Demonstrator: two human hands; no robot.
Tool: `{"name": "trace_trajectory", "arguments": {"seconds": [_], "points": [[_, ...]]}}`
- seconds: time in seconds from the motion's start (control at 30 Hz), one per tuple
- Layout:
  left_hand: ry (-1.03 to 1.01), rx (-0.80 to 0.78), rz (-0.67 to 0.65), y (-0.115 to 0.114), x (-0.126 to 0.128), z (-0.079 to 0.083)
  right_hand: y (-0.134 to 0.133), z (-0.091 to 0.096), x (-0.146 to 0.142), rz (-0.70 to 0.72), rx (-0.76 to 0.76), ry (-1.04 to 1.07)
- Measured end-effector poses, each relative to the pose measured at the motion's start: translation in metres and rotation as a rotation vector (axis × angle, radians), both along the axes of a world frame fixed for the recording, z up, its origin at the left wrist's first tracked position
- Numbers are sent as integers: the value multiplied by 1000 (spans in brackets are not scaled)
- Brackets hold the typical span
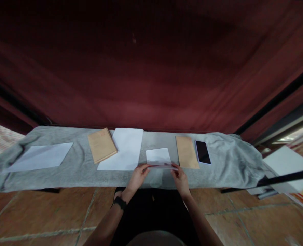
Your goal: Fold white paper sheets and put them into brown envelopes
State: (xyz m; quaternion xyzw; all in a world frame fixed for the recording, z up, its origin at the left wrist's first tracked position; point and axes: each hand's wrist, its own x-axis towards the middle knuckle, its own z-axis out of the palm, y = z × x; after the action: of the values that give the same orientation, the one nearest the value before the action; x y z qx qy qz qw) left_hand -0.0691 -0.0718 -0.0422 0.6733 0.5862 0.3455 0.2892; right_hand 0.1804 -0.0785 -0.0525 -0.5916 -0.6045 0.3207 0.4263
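A folded white sheet of paper (pixel 158 156) lies on a grey cloth-covered table (pixel 218 171) in front of me. My left hand (pixel 138 177) pinches its near left edge. My right hand (pixel 180 178) pinches its near right edge, and the near edge is lifted slightly off the cloth. A black watch is on my left wrist. A brown envelope (pixel 187 152) lies just right of the sheet, with a black phone (pixel 203 152) beside it.
A stack of brown envelopes (pixel 101 145) and a large white sheet (pixel 123 149) lie left of centre, and another white sheet (pixel 41 156) lies at far left. A dark red curtain (pixel 151 68) hangs behind the table. The floor is terracotta tile. A white board (pixel 287 164) lies at right.
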Motion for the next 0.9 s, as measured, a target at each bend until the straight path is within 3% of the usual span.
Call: {"name": "trace_trajectory", "arguments": {"seconds": [0.13, 0.3, 0.5, 0.9], "points": [[-4, -41, 134, 7, 8, 5, 19, 2, -2, -29, -15, -165], [-10, -65, 149, 10, 12, 7, 32, 2, 0, 0, -48, -273], [-20, -140, 205, 19, 13, 9, 41, 9, 0, 27, -124, -437], [99, -225, 376, 28, 24, 18, 45, 16, -19, -47, -239, -796]]}}
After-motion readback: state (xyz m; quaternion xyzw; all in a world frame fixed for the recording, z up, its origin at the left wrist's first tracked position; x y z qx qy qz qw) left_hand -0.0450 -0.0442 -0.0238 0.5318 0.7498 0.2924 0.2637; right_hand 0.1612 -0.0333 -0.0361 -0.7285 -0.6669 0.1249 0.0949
